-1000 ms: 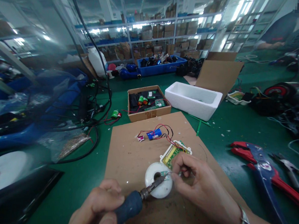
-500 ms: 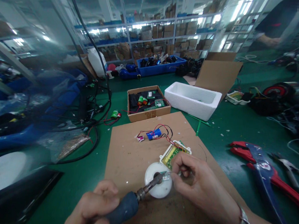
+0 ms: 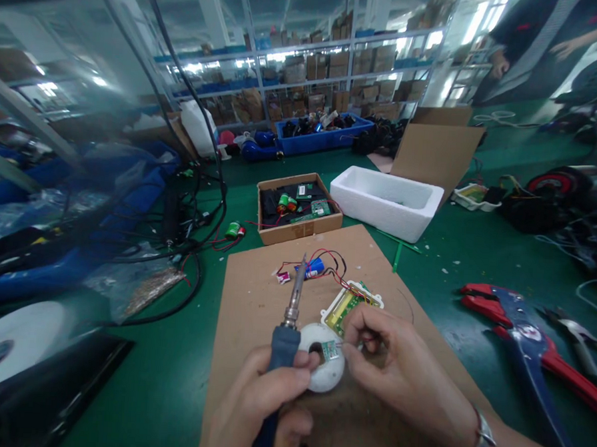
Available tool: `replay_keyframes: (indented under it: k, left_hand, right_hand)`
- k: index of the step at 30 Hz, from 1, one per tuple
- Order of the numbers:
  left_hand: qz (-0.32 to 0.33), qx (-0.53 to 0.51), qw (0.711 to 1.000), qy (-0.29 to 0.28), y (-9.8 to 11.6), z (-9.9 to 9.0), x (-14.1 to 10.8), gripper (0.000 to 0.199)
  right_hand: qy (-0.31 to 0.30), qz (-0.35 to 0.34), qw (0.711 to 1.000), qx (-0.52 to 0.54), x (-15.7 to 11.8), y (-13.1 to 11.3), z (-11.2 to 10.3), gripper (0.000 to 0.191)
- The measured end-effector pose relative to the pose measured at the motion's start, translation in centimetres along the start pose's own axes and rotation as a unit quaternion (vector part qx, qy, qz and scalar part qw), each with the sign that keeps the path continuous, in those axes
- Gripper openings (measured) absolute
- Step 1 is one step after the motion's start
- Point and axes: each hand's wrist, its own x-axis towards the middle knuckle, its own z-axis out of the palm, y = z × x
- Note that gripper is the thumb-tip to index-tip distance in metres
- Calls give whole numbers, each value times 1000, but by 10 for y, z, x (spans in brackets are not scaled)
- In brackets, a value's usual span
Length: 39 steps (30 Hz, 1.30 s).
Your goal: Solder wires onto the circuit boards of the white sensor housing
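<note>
My left hand (image 3: 274,389) is wrapped round the blue handle of a soldering iron (image 3: 286,339), whose metal tip points up and away over the cardboard sheet (image 3: 246,314). With thumb and forefinger my right hand (image 3: 401,362) pinches a thin wire at the edge of a small green circuit board (image 3: 330,350). That board rests on a white round disc with a dark centre hole (image 3: 326,383). Just behind my right fingers lies a green-and-yellow board in a white frame (image 3: 338,311). Red and black wires run from it towards a blue cylindrical battery (image 3: 317,268).
A cardboard box of electronic parts (image 3: 298,231) and a white foam box (image 3: 379,211) stand behind the sheet. Red-and-blue crimping pliers (image 3: 527,335) lie on the right. Black cables (image 3: 195,278) and a white reel (image 3: 16,349) occupy the left. A person stands far right.
My left hand has swung the soldering iron's tip up and away from the small circuit board. My right hand keeps its pinch in nearly the same place.
</note>
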Motion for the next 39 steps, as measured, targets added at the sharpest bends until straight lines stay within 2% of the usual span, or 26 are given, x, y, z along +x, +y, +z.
replay_keyframes:
  k: [6,10,12,16,18,21,23,25,29,39]
  left_hand:
    - [14,-26,998,-54,-5,7,2,18]
    - [40,4,998,-43,-8,9,4,18]
    - [49,13,998,-35,-9,10,3,17]
    - [54,-3,998,-18,-9,15,2,15]
    - [49,-6,999,-10,-10,16,0,14]
    - [36,7,999,-13,-13,17,-4,13]
    - [31,10,999,-18,-14,17,-5,15]
    - [35,4,999,-21,-15,17,-5,15]
    - [41,-2,999,-14,-14,18,-3,13]
    - [59,28,997,-28,-12,12,-1,14]
  right_hand:
    - [-14,-3,1000,5,-1,1,-1,7]
    - [-23,-16,1000,0,2,0,-15,3]
    - [17,-27,999,5,4,2,-27,8]
    - [148,-57,985,67,9,6,-49,26]
    - [165,-57,983,54,9,7,-57,29]
    - [84,-16,995,-52,8,6,-60,20]
    - [10,-4,992,-126,7,6,-57,15]
    - [-34,-12,986,-165,7,6,-53,10]
    - [-51,-26,983,-175,8,8,-48,6]
    - [-94,31,973,-207,13,9,-56,15]
